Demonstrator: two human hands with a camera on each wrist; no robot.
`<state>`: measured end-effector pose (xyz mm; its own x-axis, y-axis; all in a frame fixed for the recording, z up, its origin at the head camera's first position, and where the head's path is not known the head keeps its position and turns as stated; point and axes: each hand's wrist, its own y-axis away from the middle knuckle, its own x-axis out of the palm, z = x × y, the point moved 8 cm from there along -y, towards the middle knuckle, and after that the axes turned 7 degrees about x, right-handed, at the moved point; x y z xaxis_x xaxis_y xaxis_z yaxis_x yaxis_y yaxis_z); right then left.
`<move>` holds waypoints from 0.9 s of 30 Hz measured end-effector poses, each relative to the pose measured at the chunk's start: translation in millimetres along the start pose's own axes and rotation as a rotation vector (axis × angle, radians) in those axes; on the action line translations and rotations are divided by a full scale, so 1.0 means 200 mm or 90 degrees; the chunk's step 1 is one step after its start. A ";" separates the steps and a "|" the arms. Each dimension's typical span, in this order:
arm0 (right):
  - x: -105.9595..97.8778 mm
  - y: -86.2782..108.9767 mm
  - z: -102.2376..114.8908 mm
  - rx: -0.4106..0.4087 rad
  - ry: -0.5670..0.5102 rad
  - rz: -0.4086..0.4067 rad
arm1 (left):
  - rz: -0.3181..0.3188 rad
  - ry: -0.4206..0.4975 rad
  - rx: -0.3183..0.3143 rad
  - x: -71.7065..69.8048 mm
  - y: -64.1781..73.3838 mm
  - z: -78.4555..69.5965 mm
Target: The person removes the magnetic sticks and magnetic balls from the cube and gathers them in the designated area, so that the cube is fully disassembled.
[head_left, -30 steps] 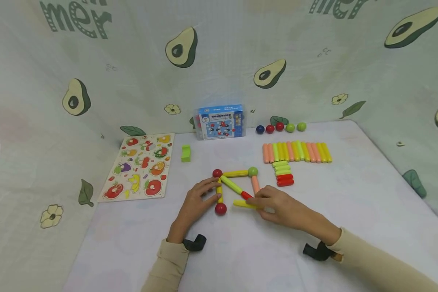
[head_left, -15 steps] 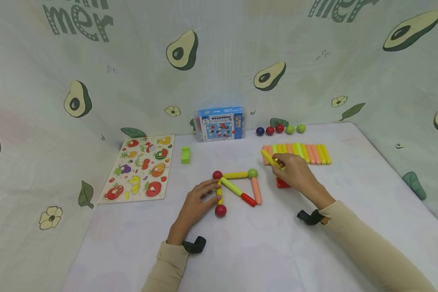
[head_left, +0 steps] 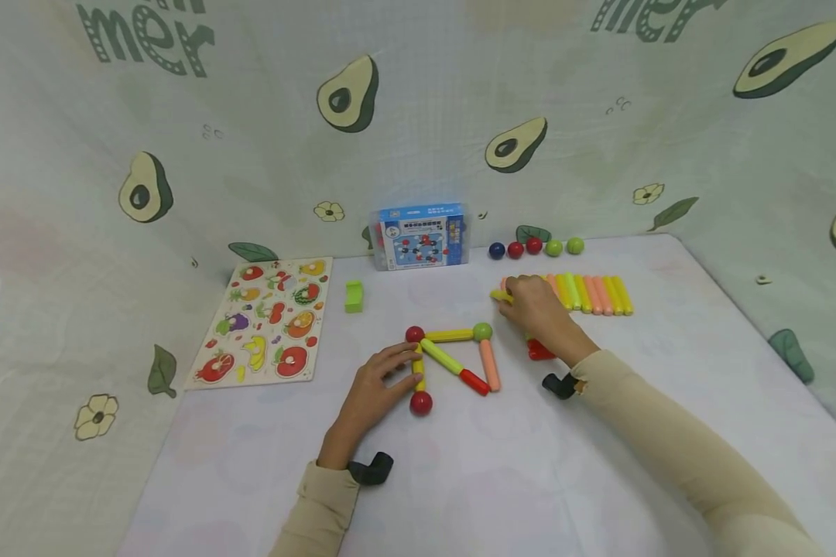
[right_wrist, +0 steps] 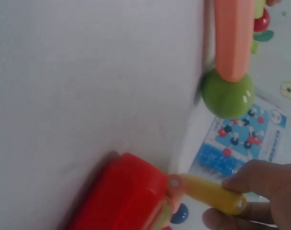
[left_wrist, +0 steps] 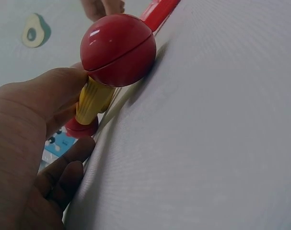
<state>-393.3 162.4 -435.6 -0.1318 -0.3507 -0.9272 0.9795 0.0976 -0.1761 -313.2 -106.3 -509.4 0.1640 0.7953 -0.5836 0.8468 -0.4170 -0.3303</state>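
My left hand (head_left: 372, 391) holds a yellow stick (head_left: 419, 377) lying on the table between two red balls; the nearer red ball (left_wrist: 117, 50) looms large in the left wrist view. From the far red ball (head_left: 414, 334), another yellow stick (head_left: 449, 336) runs right to a green ball (head_left: 483, 331). A lime stick (head_left: 441, 356) slants from that corner to a red stick (head_left: 474, 381). An orange stick (head_left: 490, 365) extends toward me from the green ball. My right hand (head_left: 538, 309) pinches a loose yellow stick (right_wrist: 215, 194) at the left end of the stick row.
The row of coloured sticks (head_left: 597, 295) lies at the right, partly hidden by my right hand, with red sticks (head_left: 541, 350) in front. Several balls (head_left: 534, 246) line the back edge near a blue box (head_left: 421, 237). A fruit puzzle board (head_left: 265, 321) and green block (head_left: 354, 296) sit left.
My right hand has carried the yellow stick from beside the red and orange sticks up to the left end of the stick row. The left hand stays put.
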 end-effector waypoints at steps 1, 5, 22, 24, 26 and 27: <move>0.01 -0.01 0.01 -0.007 0.010 -0.005 | 0.002 0.002 -0.003 0.00 0.00 0.00; 0.04 -0.02 0.01 -0.039 0.056 -0.024 | 0.010 0.005 -0.009 0.01 0.00 0.01; 0.09 0.01 0.03 -0.106 0.052 -0.019 | 0.012 -0.003 0.007 0.01 -0.01 0.01; 0.07 0.05 0.04 -0.110 0.016 -0.020 | 0.014 -0.006 0.008 0.01 -0.01 0.01; 0.05 0.09 0.05 -0.109 -0.020 -0.010 | 0.013 -0.009 0.010 0.00 -0.01 0.01; 0.05 0.12 0.06 -0.104 -0.036 0.000 | 0.012 -0.009 0.010 0.00 -0.01 0.01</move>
<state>-369.3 149.9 -445.0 -0.1176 -0.4025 -0.9078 0.9412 0.2465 -0.2312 -315.7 -105.9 -509.3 0.1727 0.7806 -0.6007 0.8356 -0.4390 -0.3303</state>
